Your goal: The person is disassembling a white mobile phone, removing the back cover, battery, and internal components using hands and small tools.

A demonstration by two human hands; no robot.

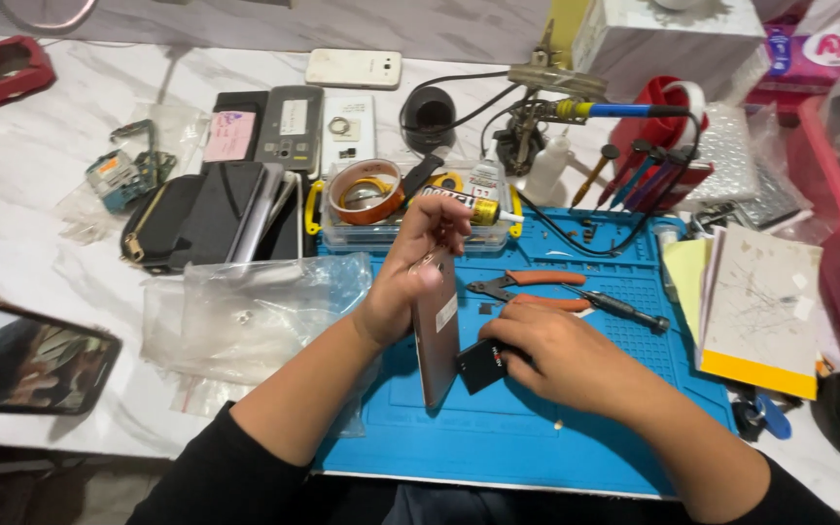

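**Phone held on edge over the blue mat, small black part at its side**

The left hand (408, 277) is clamped round a slim grey-brown phone body (437, 335), thumb and fingers pinching its upper end; the phone stands on its lower short edge on the blue silicone repair mat (537, 428), which lies on the white marble-patterned desk (51, 224). The right hand (561, 360) is closed on a small black rectangular part (481, 367), held touching or just beside the phone's lower right edge; I cannot tell whether the two are joined.

To do this well, I judge the left hand should keep the phone steady and near upright, bracing its bottom edge on the mat, while the right hand works the black part with a light, even grip, not twisting it.

The phone's long axis runs close to vertical, leaning slightly, top end toward the far side of the desk; its broad face turns to the person's right.

Orange-handled pliers (527, 284) lie on the mat just beyond the hands; a clear plastic bag (255, 311) lies to the left.
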